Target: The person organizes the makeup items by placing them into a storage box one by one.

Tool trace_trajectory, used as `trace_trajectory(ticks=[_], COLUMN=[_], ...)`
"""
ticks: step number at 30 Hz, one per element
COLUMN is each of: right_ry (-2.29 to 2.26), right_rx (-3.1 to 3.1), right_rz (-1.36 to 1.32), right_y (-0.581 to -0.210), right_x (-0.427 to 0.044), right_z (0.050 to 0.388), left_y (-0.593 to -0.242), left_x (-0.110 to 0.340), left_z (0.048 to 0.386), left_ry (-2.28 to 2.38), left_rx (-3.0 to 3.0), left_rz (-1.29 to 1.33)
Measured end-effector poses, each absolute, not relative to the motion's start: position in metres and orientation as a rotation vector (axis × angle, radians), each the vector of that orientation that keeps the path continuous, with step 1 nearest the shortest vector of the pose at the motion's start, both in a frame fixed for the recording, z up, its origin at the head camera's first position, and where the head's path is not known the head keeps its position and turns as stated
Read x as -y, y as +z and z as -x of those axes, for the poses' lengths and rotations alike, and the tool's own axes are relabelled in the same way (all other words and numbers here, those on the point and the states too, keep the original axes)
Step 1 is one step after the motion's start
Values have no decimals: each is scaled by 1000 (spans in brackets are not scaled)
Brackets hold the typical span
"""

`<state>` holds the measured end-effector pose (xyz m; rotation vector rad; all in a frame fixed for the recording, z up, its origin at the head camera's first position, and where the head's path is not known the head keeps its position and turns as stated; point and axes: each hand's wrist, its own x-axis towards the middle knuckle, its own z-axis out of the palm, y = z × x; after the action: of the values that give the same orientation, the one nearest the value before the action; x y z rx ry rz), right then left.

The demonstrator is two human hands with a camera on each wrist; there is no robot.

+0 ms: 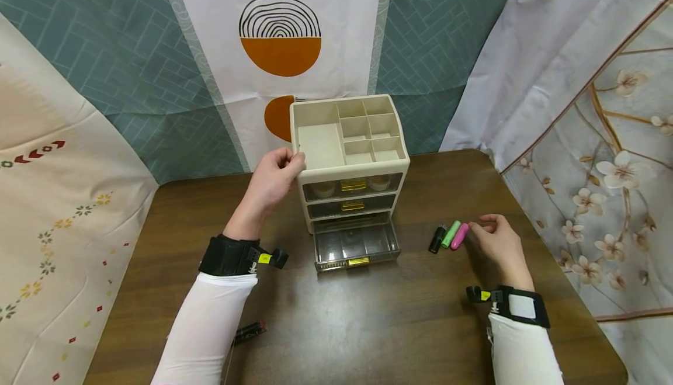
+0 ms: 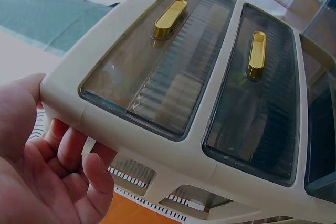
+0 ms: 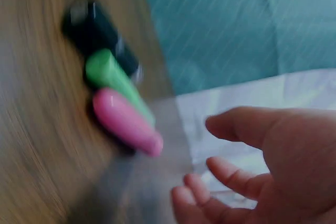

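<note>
A cream organizer [image 1: 349, 168] stands on the table, its bottom clear drawer [image 1: 357, 242] pulled out with nothing in it. My left hand [image 1: 273, 177] grips the organizer's left front top corner; in the left wrist view the thumb and curled fingers [image 2: 71, 148] hold that edge beside the gold-handled upper drawers [image 2: 157, 72]. My right hand [image 1: 498, 248], fingers loosely bent and holding nothing, is just right of a pink tube [image 1: 460, 236]. Beside that lie a green tube [image 1: 451, 234] and a black tube [image 1: 437, 239]. In the right wrist view the hand [image 3: 262, 166] is apart from the pink tube [image 3: 126, 121].
A dark tube-like item [image 1: 249, 332] lies near the left forearm at the front of the table [image 1: 368, 326]. Patterned curtains [image 1: 152, 52] hang behind and on both sides. The organizer's top has several compartments, one large at its left.
</note>
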<state>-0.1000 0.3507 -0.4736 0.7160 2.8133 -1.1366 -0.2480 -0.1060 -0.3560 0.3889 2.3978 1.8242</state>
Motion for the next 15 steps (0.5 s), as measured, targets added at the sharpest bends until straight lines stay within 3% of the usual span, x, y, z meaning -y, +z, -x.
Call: trace_trajectory(ticks=[6, 15], right_ry=[-1087, -1117], right_rx=[-2630, -2562], right_rz=[-630, -591], right_y=[-481, -485], right_x=[-377, -376], right_z=[115, 120], left_y=[-355, -356], left_x=[106, 106], left_z=[248, 248], left_ry=[1817, 1831], left_rx=[-2413, -2397], left_rz=[-392, -387])
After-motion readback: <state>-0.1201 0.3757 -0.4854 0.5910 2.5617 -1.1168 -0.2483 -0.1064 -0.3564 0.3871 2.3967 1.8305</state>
